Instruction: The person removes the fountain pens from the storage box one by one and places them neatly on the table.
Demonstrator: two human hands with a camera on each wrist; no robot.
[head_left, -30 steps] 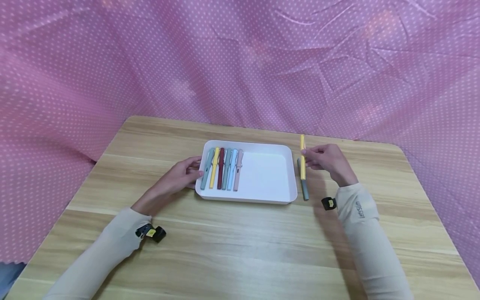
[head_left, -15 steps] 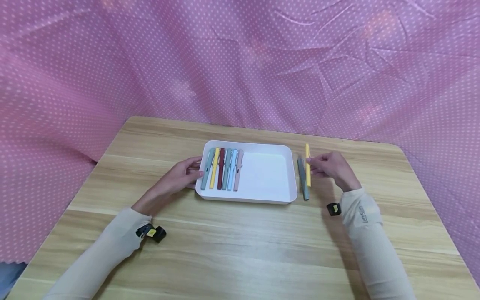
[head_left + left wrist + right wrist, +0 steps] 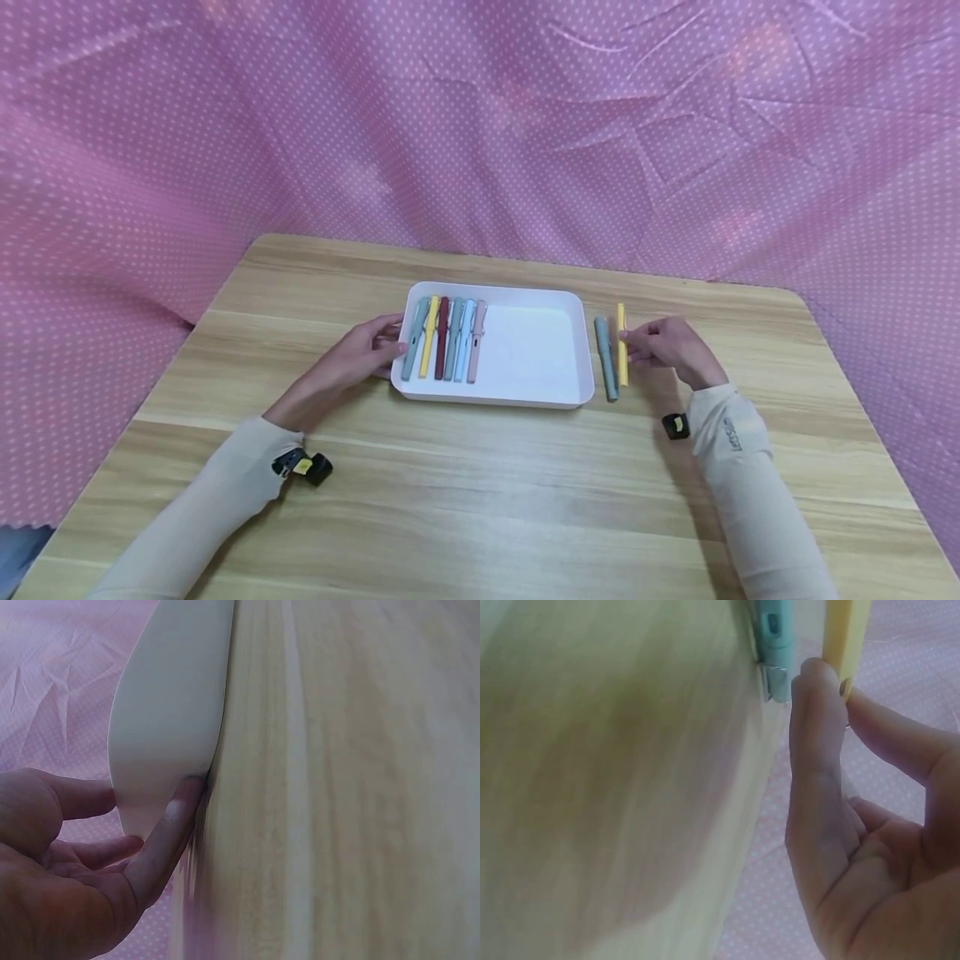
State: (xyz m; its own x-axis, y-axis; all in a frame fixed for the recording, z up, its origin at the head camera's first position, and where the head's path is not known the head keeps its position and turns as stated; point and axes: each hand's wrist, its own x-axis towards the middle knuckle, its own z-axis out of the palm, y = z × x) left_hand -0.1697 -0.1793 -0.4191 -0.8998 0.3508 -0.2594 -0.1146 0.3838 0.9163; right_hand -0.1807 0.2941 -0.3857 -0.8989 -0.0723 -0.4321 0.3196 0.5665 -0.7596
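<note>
In the head view, my left hand (image 3: 363,350) holds the left end of a white tray (image 3: 491,403). The left wrist view shows its fingers against the tray's outer wall (image 3: 176,682) and rim. Several pens lie side by side in the tray's left part: grey-green, yellow (image 3: 428,337), dark red (image 3: 442,337), light blue and pale pink (image 3: 476,342). My right hand (image 3: 667,346) pinches another yellow pen (image 3: 622,367) between thumb and finger, right of the tray. Beside it, a grey-green pen (image 3: 606,358) lies on the table; the right wrist view shows both pens only in part.
The wooden table (image 3: 480,500) extends in front of the tray and to both sides. Behind it hangs a pink dotted cloth (image 3: 480,125). A black wrist camera sits on each sleeve.
My right hand has moved the yellow pen right and toward me, from over the grey-green pen to beside it. The left hand and the tray have stayed in place.
</note>
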